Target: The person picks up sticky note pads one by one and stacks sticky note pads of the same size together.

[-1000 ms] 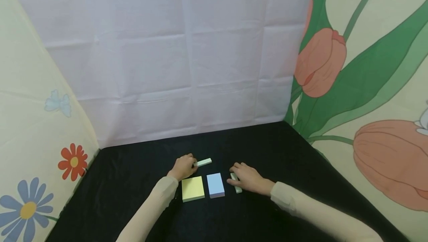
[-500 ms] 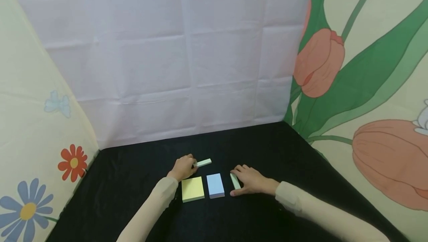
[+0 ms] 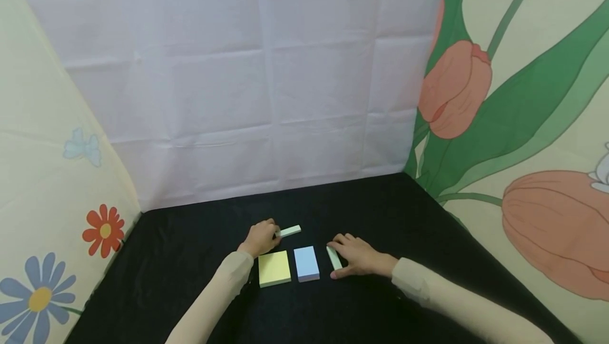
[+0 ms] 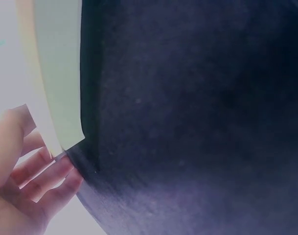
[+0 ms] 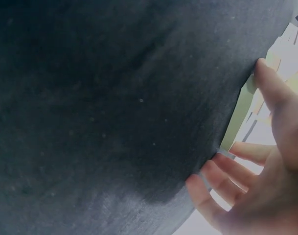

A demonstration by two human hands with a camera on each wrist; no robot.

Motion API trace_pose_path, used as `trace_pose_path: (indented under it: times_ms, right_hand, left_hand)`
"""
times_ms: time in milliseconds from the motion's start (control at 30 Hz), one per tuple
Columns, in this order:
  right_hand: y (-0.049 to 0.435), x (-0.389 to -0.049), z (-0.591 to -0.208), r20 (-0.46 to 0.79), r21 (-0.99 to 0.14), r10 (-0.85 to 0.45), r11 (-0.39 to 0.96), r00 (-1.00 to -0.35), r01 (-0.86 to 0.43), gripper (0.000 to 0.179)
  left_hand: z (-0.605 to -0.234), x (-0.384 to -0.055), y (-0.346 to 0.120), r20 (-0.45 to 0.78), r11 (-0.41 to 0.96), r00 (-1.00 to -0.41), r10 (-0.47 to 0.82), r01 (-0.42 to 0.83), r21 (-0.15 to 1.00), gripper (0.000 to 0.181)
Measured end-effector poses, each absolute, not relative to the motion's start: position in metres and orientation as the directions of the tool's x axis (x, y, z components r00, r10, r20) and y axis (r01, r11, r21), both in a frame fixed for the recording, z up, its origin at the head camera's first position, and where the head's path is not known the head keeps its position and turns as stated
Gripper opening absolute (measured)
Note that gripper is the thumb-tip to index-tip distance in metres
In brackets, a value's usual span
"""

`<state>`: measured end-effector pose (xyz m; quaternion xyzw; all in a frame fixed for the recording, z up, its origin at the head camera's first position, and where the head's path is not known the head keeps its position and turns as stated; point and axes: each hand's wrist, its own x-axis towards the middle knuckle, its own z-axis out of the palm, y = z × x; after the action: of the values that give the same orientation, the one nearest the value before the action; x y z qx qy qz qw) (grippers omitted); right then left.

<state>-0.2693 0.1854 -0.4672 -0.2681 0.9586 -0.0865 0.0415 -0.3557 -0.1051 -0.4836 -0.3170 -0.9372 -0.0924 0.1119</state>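
Observation:
My left hand has its fingers and thumb at the near-left end of a narrow pale green sticky note pad, which points to the right. On the other side, my right hand spans a second narrow pale green sticky note pad lengthwise, index finger at its far end and thumb at its near end. The right wrist view shows that pad between the thumb and a fingertip. Between the hands lie a square yellow sticky note pad and a smaller blue sticky note pad.
A black cloth covers the table. Behind it hangs a creased white sheet, with flower-printed curtains to the left and to the right.
My right hand has shifted slightly right, its thumb moving from across the narrow pad to the pad's near end. The left hand and the other pads have stayed put.

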Motion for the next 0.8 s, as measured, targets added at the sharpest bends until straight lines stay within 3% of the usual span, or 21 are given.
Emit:
trace_pose_path:
  times_ms: [800]
  right_hand:
    - [0.202, -0.260, -0.469, 0.005, -0.176, -0.533, 0.832, -0.846, -0.525, 0.084]
  left_hand:
    - [-0.484, -0.355, -0.106, 0.271, 0.781, -0.775, 0.570, 0.614, 0.112, 0.016]
